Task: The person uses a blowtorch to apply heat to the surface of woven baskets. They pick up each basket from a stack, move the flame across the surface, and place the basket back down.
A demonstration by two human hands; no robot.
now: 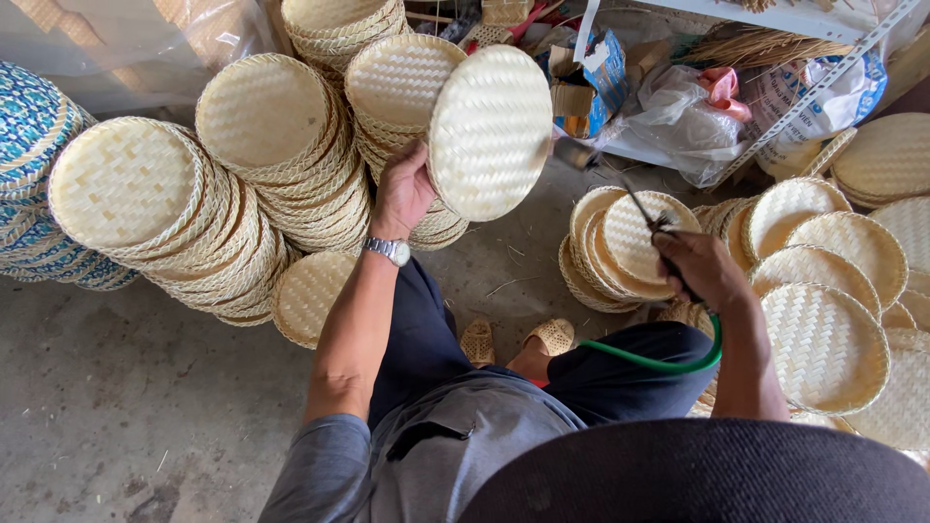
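blue trays: stacked at far left edge
tray stacks: leaned in overlapping rows, left of centre
left hand: clamped on rim of round woven tray, held upright
right hand: closed around thin tool with green hose, over small tray stack
loose trays: spread at right

L hand grips a woven tray by its edge, tray upright, just right of the hand. Tray stacks lean left of and behind L hand. R hand holds a torch nozzle, hose trailing below it. Small tray pile just left of R hand; loose trays to its right. Bags behind.
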